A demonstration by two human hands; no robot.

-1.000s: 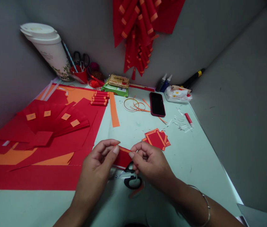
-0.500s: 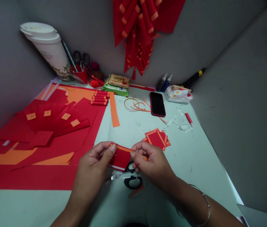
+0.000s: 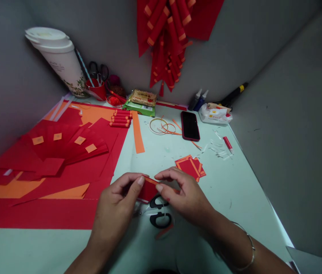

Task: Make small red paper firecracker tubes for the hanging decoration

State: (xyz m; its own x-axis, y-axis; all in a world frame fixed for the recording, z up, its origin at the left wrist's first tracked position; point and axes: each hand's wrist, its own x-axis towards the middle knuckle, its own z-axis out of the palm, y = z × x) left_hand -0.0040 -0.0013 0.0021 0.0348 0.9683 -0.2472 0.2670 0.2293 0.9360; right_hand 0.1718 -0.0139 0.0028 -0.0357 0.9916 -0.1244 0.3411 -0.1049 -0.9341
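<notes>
Toward the worktop's [image 3: 220, 213] back edge, left of its middle, five or so tubes [image 3: 120, 118] lie rolled, each with orange ends. Right of my hands, a small pile of cards [image 3: 188, 167] already wears orange edging. The card [image 3: 149, 190] I hold looks only partly edged: an orange band [image 3: 151, 180] runs along its far side, while its near side shows a pale line and no orange, so I judge this piece unfinished. It sits just above the scissors [image 3: 160, 219], near the middle of the worktop's near edge. My left hand [image 3: 118, 201] is closed on the card's left end, thumb on top, fingers behind. My right hand [image 3: 185, 198] is half curled, thumb tip against the band's right end, index finger arched a little apart from it; whether its other fingers grip from behind, I cannot tell.
</notes>
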